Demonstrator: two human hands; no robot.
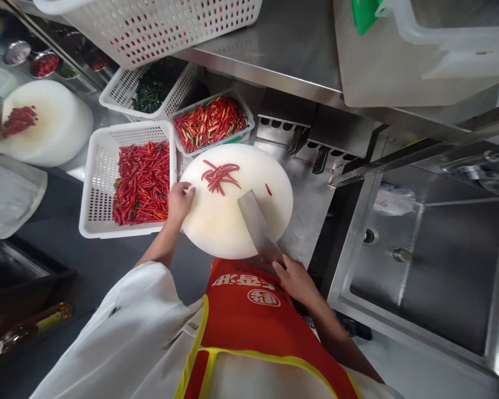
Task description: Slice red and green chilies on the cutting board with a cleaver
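A round white cutting board (220, 221) lies on the steel counter in front of me. A small pile of red chilies (218, 176) rests near its far edge, with one stray piece (268, 189) to the right. My right hand (295, 280) is closed round the handle of a cleaver (256, 224), whose blade lies across the board's near right side. My left hand (179, 200) sits on the board's left rim with fingers curled, right next to a white basket of red chilies (141, 180).
A tray of red and green chilies (210, 123) and a basket of green chilies (149, 91) stand behind the board. A second round board (50, 124) with chopped chilies lies far left. A steel sink (432, 260) is on the right, a big perforated basket (158, 25) on the shelf above.
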